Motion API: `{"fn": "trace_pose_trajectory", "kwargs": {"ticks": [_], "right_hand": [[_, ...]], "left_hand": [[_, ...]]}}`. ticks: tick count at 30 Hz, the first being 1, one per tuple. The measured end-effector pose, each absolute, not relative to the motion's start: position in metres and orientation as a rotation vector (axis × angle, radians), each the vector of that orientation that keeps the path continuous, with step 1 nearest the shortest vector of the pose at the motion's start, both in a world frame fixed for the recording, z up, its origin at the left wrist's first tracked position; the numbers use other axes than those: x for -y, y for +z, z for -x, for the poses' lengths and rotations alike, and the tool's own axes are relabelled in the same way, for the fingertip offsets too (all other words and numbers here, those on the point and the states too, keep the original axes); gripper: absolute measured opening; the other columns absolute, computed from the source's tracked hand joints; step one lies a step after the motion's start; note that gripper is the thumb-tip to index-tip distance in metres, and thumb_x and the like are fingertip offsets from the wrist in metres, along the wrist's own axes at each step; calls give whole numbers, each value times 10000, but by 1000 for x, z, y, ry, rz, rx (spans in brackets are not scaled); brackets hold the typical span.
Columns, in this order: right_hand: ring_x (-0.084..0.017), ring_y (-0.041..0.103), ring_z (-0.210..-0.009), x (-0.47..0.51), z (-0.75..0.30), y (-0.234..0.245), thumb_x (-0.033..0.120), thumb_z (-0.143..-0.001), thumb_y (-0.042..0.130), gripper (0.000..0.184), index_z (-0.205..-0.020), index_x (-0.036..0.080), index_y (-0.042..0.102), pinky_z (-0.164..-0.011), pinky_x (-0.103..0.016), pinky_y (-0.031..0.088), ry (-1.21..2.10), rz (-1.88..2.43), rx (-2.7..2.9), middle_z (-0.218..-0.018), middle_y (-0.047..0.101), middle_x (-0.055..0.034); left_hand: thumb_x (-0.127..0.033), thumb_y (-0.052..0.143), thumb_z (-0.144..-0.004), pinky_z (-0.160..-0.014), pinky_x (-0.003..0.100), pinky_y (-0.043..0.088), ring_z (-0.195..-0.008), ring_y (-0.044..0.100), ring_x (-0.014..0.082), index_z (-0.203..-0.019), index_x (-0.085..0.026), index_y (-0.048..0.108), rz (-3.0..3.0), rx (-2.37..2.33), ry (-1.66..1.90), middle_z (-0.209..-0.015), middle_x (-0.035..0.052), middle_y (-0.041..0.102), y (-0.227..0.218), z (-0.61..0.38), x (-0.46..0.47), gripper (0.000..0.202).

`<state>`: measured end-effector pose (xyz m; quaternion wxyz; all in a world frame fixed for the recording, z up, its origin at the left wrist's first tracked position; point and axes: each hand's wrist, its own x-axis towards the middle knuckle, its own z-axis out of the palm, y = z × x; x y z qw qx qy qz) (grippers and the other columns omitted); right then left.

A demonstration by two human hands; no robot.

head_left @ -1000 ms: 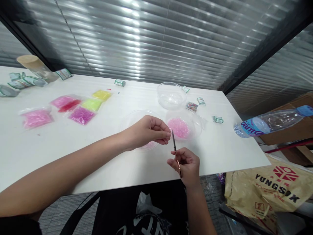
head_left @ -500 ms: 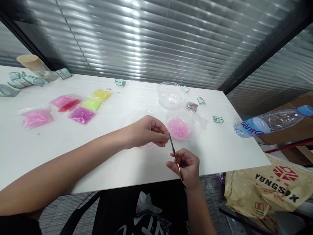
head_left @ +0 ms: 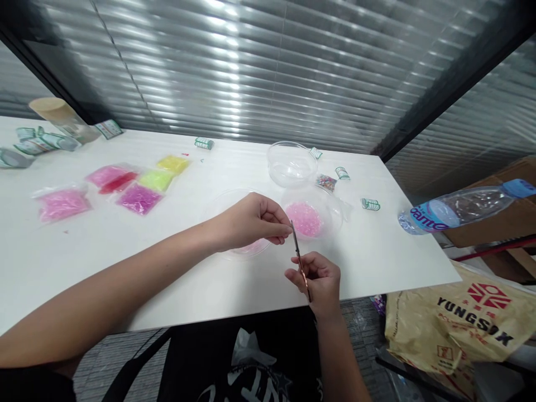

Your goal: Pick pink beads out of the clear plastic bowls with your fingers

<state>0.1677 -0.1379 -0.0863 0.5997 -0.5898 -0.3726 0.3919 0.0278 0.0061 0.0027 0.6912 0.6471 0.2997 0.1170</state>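
Observation:
My right hand [head_left: 321, 280] is closed round the handles of a pair of small scissors [head_left: 297, 252], thin dark blades pointing up and away. At the blade tips, my left hand [head_left: 263, 223] is pinched shut. What lies between its fingertips is too small or hidden to name. Just beyond the tips sits a clear plastic bowl [head_left: 333, 218] with pink beads [head_left: 305, 219] in it. Under my left hand, partly covered, is another clear round dish [head_left: 245, 255] with some pink in it.
A clear bowl [head_left: 292, 163] stands farther back beside a packet of multicoloured beads [head_left: 326, 182]. Bags of pink [head_left: 65, 202], purple [head_left: 139, 197] and yellow [head_left: 173, 163] pieces lie left. A water bottle [head_left: 460, 209] lies at the right edge, above a paper-coloured sack [head_left: 456, 329].
Both hands stay almost in place, the scissor tips still at my left fingertips. The whole view has shifted very slightly.

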Motion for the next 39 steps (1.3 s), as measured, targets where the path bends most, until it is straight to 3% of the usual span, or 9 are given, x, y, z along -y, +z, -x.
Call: {"fn": "trace_pose_trajectory", "kwargs": {"ticks": [9, 15, 29, 36, 39], "right_hand": [[-36, 340, -338, 134, -168, -89, 372, -644, 823, 278, -699, 152, 663, -341, -163, 266, 909, 1378, 609, -411, 441, 84], [-39, 351, -335, 132, -169, -89, 394, -650, 813, 293, -693, 150, 657, -324, -167, 282, 919, 1365, 537, -430, 435, 86], [-33, 358, -332, 133, -169, -90, 355, -656, 817, 264, -698, 146, 661, -316, -167, 271, 905, 1312, 510, -452, 462, 79], [-36, 356, -338, 134, -169, -90, 360, -651, 819, 271, -706, 148, 659, -314, -171, 273, 891, 1327, 502, -458, 465, 78], [-39, 353, -340, 135, -169, -91, 367, -663, 809, 272, -714, 149, 654, -314, -174, 275, 883, 1336, 514, -458, 456, 80]], "left_hand": [[-178, 659, -766, -603, 225, 499, -662, 650, 116, -785, -169, 695, -2106, -773, 550, -721, 0, 704, 22, -55, -16, 42], [-125, 617, -765, -626, 232, 458, -727, 649, 132, -801, -183, 715, -2433, -712, 483, -796, -8, 724, 18, -68, -19, 119], [-132, 489, -868, -747, 281, 476, -818, 677, 168, -992, -173, 702, -2555, -656, 413, -912, 32, 742, 19, -65, -18, 251], [-204, 628, -799, -655, 269, 445, -721, 642, 169, -869, -158, 708, -2577, -717, 426, -761, 24, 713, 18, -66, -19, 115], [-196, 551, -851, -663, 273, 437, -711, 620, 162, -814, -158, 702, -2613, -678, 425, -769, 35, 701, 25, -61, -19, 160]]}}
